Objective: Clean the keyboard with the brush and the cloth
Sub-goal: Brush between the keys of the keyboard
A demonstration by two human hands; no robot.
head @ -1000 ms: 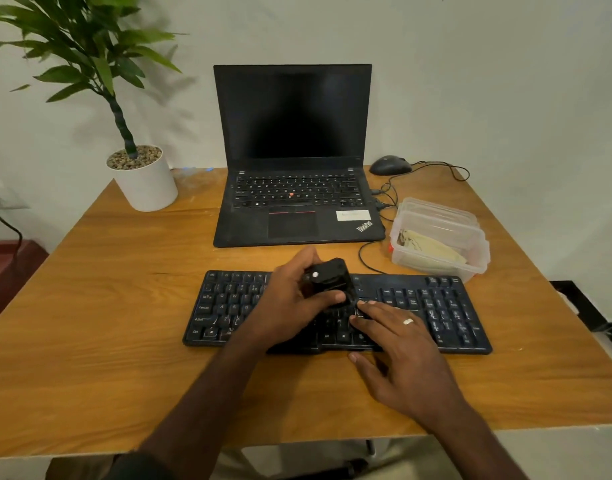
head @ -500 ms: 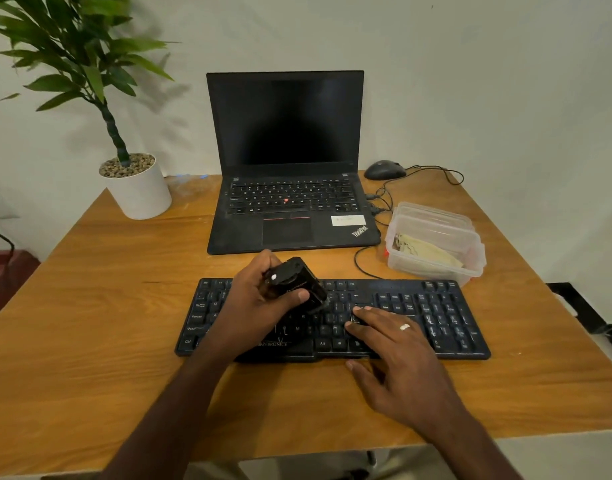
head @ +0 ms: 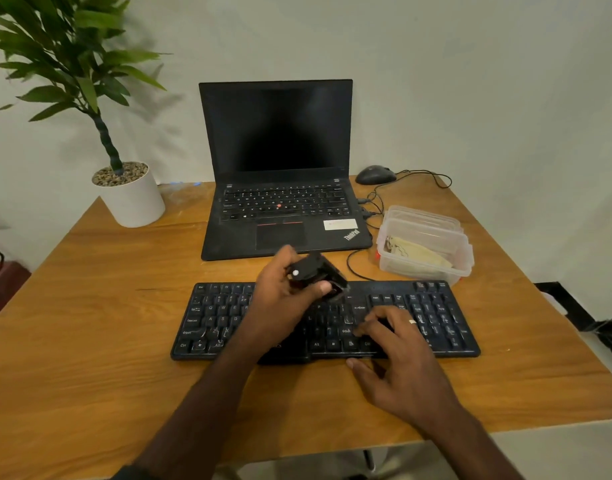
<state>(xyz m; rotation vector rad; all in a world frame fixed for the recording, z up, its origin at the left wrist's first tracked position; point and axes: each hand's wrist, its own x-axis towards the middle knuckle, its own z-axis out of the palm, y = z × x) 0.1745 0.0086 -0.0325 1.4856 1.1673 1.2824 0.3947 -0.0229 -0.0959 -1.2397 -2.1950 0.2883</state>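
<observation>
My left hand (head: 283, 296) grips the black brush (head: 318, 275) over the top row of the keyboard (head: 436, 317), which lies along the table's (head: 89, 341) near edge. My right hand (head: 398, 355) rests spread on its lower keys.

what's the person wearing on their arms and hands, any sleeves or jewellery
Both forearms are bare, with no sleeves over them. The right hand wears a plain, light-coloured ring on one finger. The left hand shows no ring or watch. A dark sleeve edge shows at the bottom of the picture, on the left arm.
</observation>
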